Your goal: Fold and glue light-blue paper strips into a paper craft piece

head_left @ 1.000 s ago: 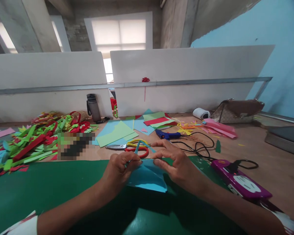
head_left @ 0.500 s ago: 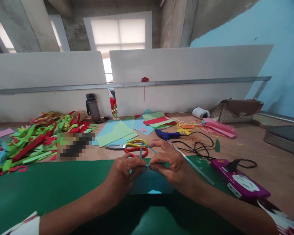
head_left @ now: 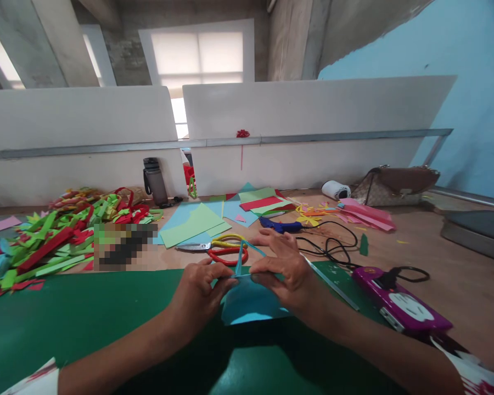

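Between my hands, over the green mat, is a blue felt bag [head_left: 253, 302] with a thin blue handle strip [head_left: 239, 258] looping up from its top edge. My left hand [head_left: 203, 288] pinches the top left corner between thumb and fingers. Thumb and forefinger of my right hand [head_left: 284, 269] close on the same edge further right, its other fingers spread above. Red-and-yellow-handled scissors [head_left: 226, 255] lie just beyond my hands. A blue glue gun [head_left: 280, 225] rests behind my right hand, and a clear glue stick [head_left: 333, 285] beside it.
Cut felt strips [head_left: 61, 236] are heaped at the left. Coloured sheets [head_left: 193, 222] lie behind the scissors, by a grey bottle [head_left: 155, 181]. On the right are a purple power strip [head_left: 401, 302], a black cord [head_left: 333, 244], pink pieces [head_left: 368, 214] and a handbag [head_left: 399, 186].
My left hand has shifted slightly left along the edge, away from my right. The blue bag's front now faces me more and looks brighter, its lower edge tilted.
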